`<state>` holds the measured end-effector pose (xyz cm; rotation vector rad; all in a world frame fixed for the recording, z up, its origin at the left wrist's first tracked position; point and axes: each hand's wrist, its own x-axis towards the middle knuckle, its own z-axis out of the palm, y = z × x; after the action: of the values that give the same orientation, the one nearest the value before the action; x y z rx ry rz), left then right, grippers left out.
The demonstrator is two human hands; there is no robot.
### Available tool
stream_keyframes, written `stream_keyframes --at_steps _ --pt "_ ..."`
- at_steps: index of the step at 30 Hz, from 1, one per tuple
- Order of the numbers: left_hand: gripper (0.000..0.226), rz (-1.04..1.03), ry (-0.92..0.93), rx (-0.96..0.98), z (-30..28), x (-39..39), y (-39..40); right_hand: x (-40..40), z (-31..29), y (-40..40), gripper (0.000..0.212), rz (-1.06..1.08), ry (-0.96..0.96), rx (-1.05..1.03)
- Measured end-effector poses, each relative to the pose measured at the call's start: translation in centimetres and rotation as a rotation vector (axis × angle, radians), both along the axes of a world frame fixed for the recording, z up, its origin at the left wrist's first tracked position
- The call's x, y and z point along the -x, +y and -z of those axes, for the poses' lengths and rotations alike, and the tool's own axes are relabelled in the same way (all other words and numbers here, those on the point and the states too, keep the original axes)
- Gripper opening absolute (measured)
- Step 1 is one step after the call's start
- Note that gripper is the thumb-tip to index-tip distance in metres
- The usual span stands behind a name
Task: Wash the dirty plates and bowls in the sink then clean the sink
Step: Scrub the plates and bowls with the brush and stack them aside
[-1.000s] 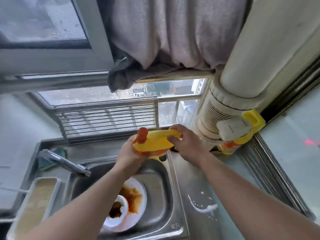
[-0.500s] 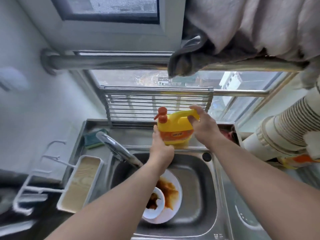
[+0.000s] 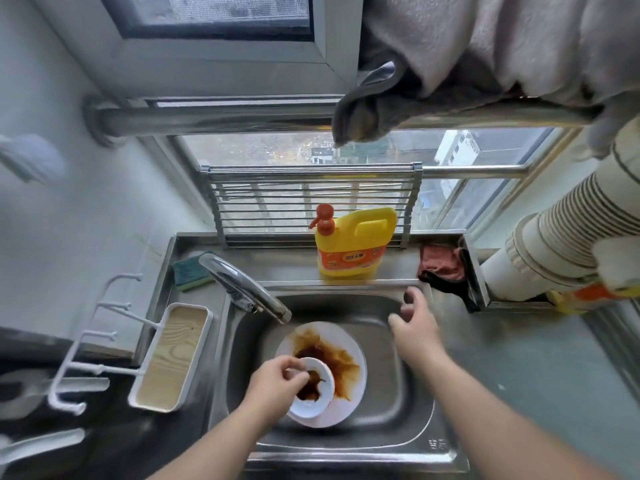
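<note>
Head view is showing one steel sink holding one white plate smeared with brown sauce and one small white bowl sitting on the plate's near-left part, also stained brown inside. One left hand is reaching into the bowl, its grip narrow, fingertips pinching at the bowl's far rim. One right hand is hovering over the right side of the basin, its grip wide and relaxed, holding nothing. One yellow soap bottle with an orange pump is standing upright on the ledge behind the sink, beside one reddish rag. One tap is angling over the basin from the left, with one green sponge behind it and one white tray on the counter to the left. Compared with half a second ago, both hands are no longer on the bottle: it is now standing alone on the ledge, and the hands are lower, over the dishes.
</note>
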<state>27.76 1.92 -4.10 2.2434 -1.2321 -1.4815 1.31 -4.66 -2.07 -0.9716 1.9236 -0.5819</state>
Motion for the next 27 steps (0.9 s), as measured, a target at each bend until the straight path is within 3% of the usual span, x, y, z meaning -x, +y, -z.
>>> stream_keyframes --at_steps 6,11,17,23,27 --pt "0.033 -0.184 0.073 -0.092 0.3 -3.3 3.7 -4.5 1.7 8.2 0.044 -0.181 -0.121 -0.260" --pt "0.022 -0.084 0.177 0.058 -4.9 -4.0 1.8 -8.6 -0.5 7.2 0.019 -0.356 -0.164 -0.254" --pt "0.021 -0.106 0.245 0.210 -10.5 -5.9 0.6 -11.8 -2.6 5.3 0.019 -0.425 -0.068 -0.203" --pt "0.013 -0.277 0.323 0.521 -18.6 -9.2 -0.7 -12.2 -13.4 -0.3 0.022 -0.200 -0.083 0.168" --pt "0.018 -0.404 0.389 0.717 -24.2 -12.2 -3.8 -17.0 -23.3 -4.7 0.020 -0.387 -0.061 0.437"
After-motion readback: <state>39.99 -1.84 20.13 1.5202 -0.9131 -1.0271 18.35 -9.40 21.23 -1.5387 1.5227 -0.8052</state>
